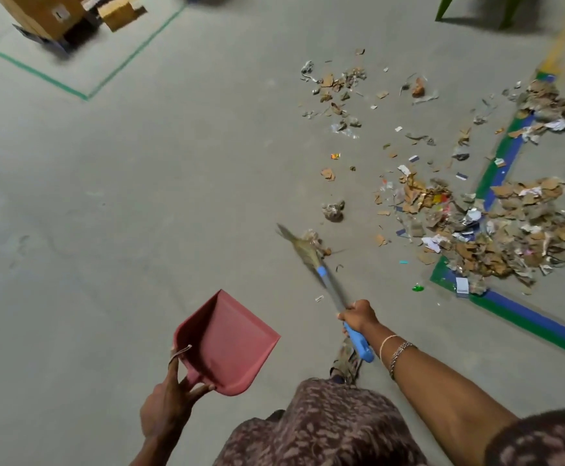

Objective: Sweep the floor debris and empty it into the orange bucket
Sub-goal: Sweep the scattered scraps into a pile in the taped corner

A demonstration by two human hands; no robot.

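My left hand (170, 396) grips the handle of a red dustpan (230, 344), held above the floor at lower centre with its mouth facing up and away. My right hand (358, 316) grips the blue-handled broom (329, 284); its straw head (303, 245) touches the floor beside a small clump of scraps. A large spread of debris (496, 227), mostly torn cardboard, paper and foil, lies to the right. A smaller patch of debris (338, 89) lies farther away. No orange bucket is in view.
Green and blue floor tape (506, 163) runs under the debris on the right. Cardboard boxes (59, 15) stand far left inside a green taped outline (86, 94). Green furniture legs (445, 8) show at the top right. My foot (346, 364) is below the broom.
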